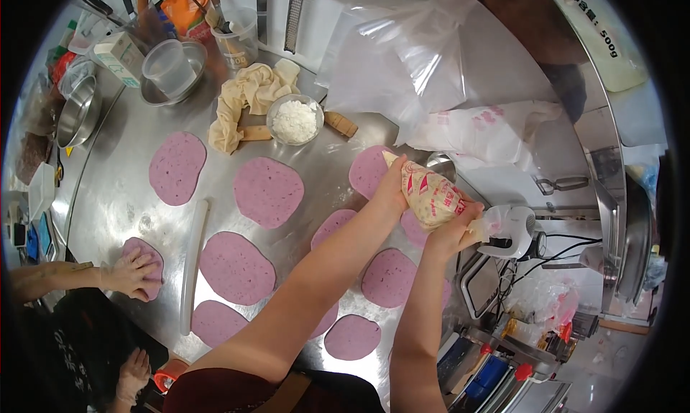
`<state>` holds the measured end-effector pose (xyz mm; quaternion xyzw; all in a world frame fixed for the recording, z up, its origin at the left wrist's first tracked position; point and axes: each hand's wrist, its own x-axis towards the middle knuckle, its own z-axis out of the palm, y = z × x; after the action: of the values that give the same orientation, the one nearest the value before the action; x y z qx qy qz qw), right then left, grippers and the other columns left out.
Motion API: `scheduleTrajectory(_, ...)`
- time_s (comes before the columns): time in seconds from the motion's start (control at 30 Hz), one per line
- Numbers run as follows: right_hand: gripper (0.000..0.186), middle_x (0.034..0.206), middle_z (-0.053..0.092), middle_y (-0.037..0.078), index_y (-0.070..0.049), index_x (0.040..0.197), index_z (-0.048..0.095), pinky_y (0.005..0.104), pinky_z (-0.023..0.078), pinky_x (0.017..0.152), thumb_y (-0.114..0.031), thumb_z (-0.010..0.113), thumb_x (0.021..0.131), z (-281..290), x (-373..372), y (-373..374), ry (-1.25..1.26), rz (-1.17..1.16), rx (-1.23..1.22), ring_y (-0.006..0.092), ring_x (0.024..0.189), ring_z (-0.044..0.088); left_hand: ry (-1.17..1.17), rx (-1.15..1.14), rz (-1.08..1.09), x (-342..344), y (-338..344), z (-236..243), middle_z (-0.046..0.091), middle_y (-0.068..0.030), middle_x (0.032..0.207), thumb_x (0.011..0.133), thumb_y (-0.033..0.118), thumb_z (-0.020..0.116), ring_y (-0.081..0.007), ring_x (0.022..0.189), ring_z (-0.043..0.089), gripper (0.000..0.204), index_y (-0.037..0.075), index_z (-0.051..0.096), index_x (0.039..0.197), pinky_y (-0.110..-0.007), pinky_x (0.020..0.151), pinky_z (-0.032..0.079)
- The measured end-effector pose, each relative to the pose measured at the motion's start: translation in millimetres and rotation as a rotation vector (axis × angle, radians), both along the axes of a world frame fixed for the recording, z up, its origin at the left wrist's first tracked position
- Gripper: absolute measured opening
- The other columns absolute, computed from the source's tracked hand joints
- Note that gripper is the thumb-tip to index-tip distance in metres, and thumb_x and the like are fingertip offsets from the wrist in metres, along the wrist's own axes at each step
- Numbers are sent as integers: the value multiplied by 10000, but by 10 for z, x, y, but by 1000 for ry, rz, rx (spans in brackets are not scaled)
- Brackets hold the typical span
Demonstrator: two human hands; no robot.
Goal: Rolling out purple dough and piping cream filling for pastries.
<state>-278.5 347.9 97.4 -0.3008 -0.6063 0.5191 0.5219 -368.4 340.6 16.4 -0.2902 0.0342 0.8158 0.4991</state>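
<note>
A piping bag [429, 199] with a pale, speckled filling and red print lies across both my hands over the far right of the steel table. My left hand [392, 190] is closed round it near the narrow tip. At the wide end my right hand [454, 230] grips it, with the loose, gathered plastic showing past the fingers. Beneath the tip is a flat purple dough round [365, 170]. Other rounds lie about my forearms, among them a dough round [389, 278] between my arms and a large dough round [238, 268] to the left. My forearms partly cover some of them.
At the left a co-worker's hand [135, 271] presses a purple dough piece [154, 289]. A long white rolling pin [194, 269] lies beside it. Far back stand a bowl of white flour [295, 122], a crumpled cloth [248, 91] and steel bowls. A kitchen scale [483, 283] sits at right.
</note>
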Motion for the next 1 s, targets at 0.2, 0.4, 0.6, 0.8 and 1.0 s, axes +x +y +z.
scheduleTrajectory(0.2,256,835,564,133,75,844,501,291,474,676,-148,402,920,63,-72,-19,-1,-37,-100,175,743,555,-31,-19,0,-13,-5,25,589,-166,902,872,348,431,-309,825,574,353,14,514,954,-453,795,463)
scheduleTrajectory(0.4,202,841,551,120,49,876,481,295,471,667,-141,420,910,33,-100,60,4,73,180,165,724,543,-51,29,69,-17,65,-78,579,-174,953,877,337,419,-311,872,563,363,0,503,983,-438,821,455)
scheduleTrajectory(0.6,238,789,575,123,54,834,498,288,472,645,-146,399,919,-70,-124,212,-23,124,130,161,691,552,-64,2,42,-14,65,17,559,-190,1010,880,325,404,-315,924,549,375,-11,486,1026,-442,859,430)
scheduleTrajectory(0.8,305,790,577,124,61,812,506,284,479,640,-200,396,927,-85,-145,237,-76,90,187,166,699,561,-82,48,110,-38,60,9,545,-203,1040,876,388,411,-332,944,541,439,-9,467,1054,-456,874,420)
scheduleTrajectory(1.0,389,798,572,145,79,815,500,293,485,651,-278,393,929,-7,-78,175,31,-16,115,187,704,566,-17,72,95,147,-184,549,564,-171,987,831,476,497,-303,916,558,498,18,479,1025,-455,829,454)
